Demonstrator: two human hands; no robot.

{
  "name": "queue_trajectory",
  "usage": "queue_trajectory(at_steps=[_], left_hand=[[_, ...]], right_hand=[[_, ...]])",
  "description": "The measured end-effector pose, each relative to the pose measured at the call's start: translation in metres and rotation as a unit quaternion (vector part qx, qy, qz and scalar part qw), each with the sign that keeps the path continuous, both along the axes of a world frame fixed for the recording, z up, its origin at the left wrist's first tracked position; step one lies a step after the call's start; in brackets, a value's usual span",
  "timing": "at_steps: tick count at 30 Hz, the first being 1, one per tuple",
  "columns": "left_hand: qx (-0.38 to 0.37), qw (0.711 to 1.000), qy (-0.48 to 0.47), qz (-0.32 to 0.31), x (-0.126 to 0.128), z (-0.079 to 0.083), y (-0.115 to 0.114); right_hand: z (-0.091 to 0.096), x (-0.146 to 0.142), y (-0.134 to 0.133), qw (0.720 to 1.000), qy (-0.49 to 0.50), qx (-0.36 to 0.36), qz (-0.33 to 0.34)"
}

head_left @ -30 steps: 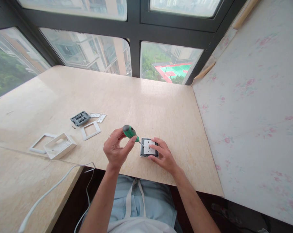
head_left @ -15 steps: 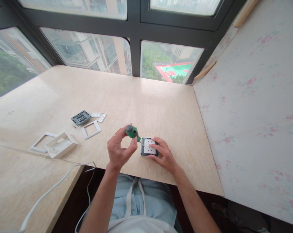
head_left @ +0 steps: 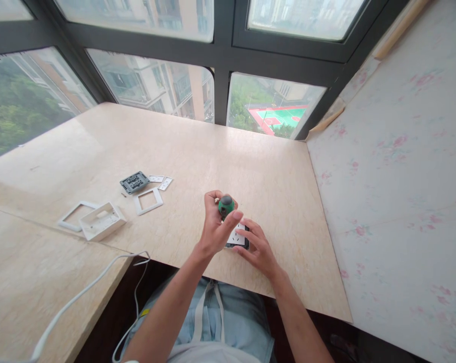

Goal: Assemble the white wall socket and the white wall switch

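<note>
My left hand (head_left: 215, 227) is wrapped round the green and grey handle of a screwdriver (head_left: 226, 205), held nearly upright over the wall socket (head_left: 237, 236). The hand hides the screwdriver's tip and the socket's left part. White with slots and a dark surround, the socket lies face up on the counter. My right hand (head_left: 260, 248) grips its right side, with the thumb at the near edge and fingers on the face and far side.
On the stone counter (head_left: 280, 181) to the left lie a grey socket module (head_left: 134, 182), a white square frame (head_left: 149, 201), small white plates (head_left: 166, 183), another frame (head_left: 69, 218) and a white back box (head_left: 102, 222). A white cable (head_left: 84, 290) crosses the lower left. Windows and a papered wall (head_left: 394, 201) border the counter.
My left hand has moved right with the screwdriver, now more upright above the socket and covering its left side. My right hand still holds the socket. The view has shifted slightly.
</note>
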State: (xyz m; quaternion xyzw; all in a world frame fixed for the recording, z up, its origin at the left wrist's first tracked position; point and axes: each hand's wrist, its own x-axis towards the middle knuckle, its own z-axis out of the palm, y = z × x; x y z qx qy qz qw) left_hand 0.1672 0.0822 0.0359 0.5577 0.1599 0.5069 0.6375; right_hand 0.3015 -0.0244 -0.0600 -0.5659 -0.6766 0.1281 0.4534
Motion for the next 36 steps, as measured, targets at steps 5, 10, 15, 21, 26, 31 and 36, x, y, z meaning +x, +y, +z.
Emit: queue_trajectory(at_steps=[5,10,15,21,26,31,36], left_hand=[[0.002,1.000,-0.018,-0.013,-0.005,0.002,0.004],[-0.063,0.995,-0.042,-0.058,-0.017,0.007,0.007],[-0.049,0.992,-0.074,-0.084,-0.009,0.003,0.007],[0.002,0.996,-0.073,-0.047,-0.003,-0.003,0.010],[-0.031,0.993,-0.030,-0.108,-0.011,0.006,0.015],[-0.055,0.988,-0.056,-0.131,-0.006,0.004,0.019],[-0.045,0.989,-0.071,-0.125,0.001,-0.003,0.020]], right_hand=[[0.000,0.001,0.000,1.000,0.002,0.001,0.004],[-0.001,0.001,-0.001,1.000,-0.001,-0.010,0.002],[-0.003,0.001,-0.001,1.000,-0.002,-0.010,0.004],[-0.001,0.000,-0.001,1.000,-0.007,-0.007,0.001],[-0.002,0.000,0.001,1.000,-0.005,-0.001,0.002],[-0.003,0.000,-0.001,1.000,-0.001,-0.019,0.004],[0.007,0.003,0.003,0.998,-0.004,-0.065,0.000]])
